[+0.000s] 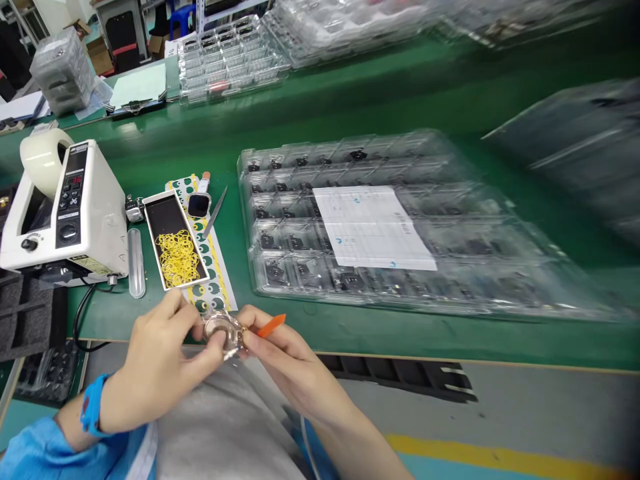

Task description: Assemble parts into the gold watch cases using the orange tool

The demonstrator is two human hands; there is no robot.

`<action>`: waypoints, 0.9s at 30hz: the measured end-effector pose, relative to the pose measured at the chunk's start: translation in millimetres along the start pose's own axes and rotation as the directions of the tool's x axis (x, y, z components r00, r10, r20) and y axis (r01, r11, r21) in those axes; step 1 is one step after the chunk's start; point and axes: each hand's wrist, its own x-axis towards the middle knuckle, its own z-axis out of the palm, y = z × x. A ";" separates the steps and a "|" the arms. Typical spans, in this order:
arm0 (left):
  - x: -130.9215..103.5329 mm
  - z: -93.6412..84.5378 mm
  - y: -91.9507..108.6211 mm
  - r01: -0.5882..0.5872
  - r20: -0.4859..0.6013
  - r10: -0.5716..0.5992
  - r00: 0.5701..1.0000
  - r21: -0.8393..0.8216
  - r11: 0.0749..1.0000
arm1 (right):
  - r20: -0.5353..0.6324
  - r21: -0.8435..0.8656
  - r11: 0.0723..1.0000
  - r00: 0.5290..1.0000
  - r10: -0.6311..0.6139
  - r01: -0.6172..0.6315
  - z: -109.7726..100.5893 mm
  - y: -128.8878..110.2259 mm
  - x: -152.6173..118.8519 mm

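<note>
Legible text: a red "36" on the display (76,179) of the tape dispenser (95,213) at the table's left end (remaining print too small to read).

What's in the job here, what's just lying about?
Apparently in use:
- shiny part, in left hand
- orange stick, in right hand

Seemingly lying about:
- tape dispenser
- box of yellow bands
- watch
- pointed metal tool
- clear trays
- paper

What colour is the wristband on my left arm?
Blue; the wristband shows best in the head view.
</note>
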 end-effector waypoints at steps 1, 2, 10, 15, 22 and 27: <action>-0.7 -3.0 -1.1 -0.003 -0.037 0.006 0.999 0.059 0.998 | -0.006 0.006 1.000 1.000 0.002 -0.002 -0.2 -0.6 -0.6; -1.2 -6.5 -3.0 0.000 -0.074 0.007 0.997 0.095 0.995 | -0.012 0.013 1.000 1.000 0.006 -0.006 -0.6 -1.4 -1.1; 1.7 -5.0 -9.5 -0.213 -0.163 0.175 0.971 -0.257 0.943 | -0.004 0.039 0.998 0.999 0.048 -0.048 1.3 -5.9 -3.7; 9.1 14.2 -13.7 -0.236 -0.066 0.231 0.971 -0.439 0.867 | 0.013 0.112 0.987 0.993 0.115 -0.116 9.5 -4.6 -5.6; 2.2 16.3 -23.9 -0.224 -0.055 0.226 0.973 -0.492 0.842 | -0.052 0.185 0.958 0.971 0.231 -0.218 22.7 -2.3 -4.6; -2.4 15.8 -27.2 -0.196 -0.070 0.187 0.980 -0.521 0.831 | -0.042 0.222 0.943 0.963 0.265 -0.250 28.8 -0.7 -2.7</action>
